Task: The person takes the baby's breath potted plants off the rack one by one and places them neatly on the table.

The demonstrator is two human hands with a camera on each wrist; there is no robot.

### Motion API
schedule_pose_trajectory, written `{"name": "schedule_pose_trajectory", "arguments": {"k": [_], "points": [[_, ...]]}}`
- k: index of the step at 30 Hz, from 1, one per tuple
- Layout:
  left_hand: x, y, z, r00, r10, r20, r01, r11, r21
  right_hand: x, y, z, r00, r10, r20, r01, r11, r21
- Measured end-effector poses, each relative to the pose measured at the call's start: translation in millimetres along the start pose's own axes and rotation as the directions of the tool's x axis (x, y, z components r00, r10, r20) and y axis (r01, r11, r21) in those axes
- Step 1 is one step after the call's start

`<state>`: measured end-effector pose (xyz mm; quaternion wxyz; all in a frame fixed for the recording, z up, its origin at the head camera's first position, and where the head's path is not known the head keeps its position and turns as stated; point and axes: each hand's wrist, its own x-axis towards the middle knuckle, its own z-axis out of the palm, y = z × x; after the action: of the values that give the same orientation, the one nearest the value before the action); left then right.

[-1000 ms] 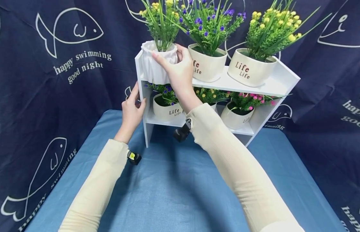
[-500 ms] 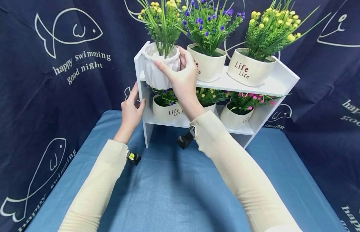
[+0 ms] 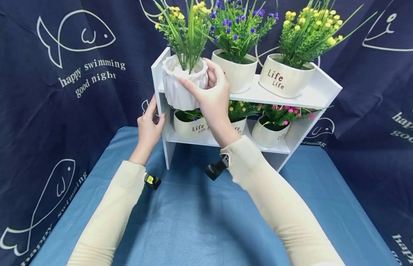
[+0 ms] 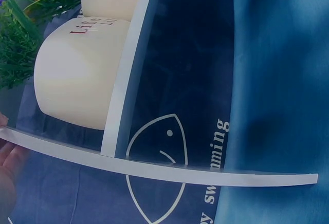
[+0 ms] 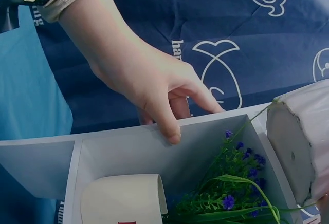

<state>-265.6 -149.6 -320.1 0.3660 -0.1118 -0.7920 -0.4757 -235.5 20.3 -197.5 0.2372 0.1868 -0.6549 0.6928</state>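
My right hand [image 3: 217,99] holds a white ruffled flower pot [image 3: 183,88], its thumb on the front near the rim and its fingers at the right side. Green leaves and yellow flowers [image 3: 184,33] rise from the pot. It hangs in front of the upper tier's left end, and its underside shows in the right wrist view. The left side panel of the white shelf [image 3: 158,83] is gripped by my left hand [image 3: 149,127], thumb over the front edge. Its other fingers lie along the outer face, partly hidden behind the panel in the right wrist view [image 5: 154,88].
Cream pots with purple [image 3: 235,75] and yellow flowers [image 3: 286,75] stand on the upper tier. Below are three more cream pots, at the left [image 3: 189,127], middle [image 3: 239,123] and right [image 3: 271,133]. A blue cloth [image 3: 193,229] covers the table; a fish-print curtain [image 3: 83,111] hangs behind.
My right hand has brought the white pot forward and down off the upper tier, now overlapping the lower left pot's flowers. The left hand has stayed on the side panel.
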Motion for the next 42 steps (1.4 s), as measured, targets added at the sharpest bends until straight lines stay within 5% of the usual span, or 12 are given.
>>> {"name": "schedule_pose_trajectory", "arguments": {"k": [19, 42], "points": [[-1.0, -1.4, 0.0, 1.0, 0.001, 0.006, -0.001, 1.0, 0.021, -31.6, -2.3, -16.8, 0.999, -0.041, -0.005, 0.041, 0.996, 0.073], [-0.2, -2.1, -0.2, 1.0, -0.005, 0.014, 0.004, 0.999, 0.051, -67.1, 21.3, -24.6, 0.999, -0.03, 0.012, 0.029, 1.0, 0.007]]}}
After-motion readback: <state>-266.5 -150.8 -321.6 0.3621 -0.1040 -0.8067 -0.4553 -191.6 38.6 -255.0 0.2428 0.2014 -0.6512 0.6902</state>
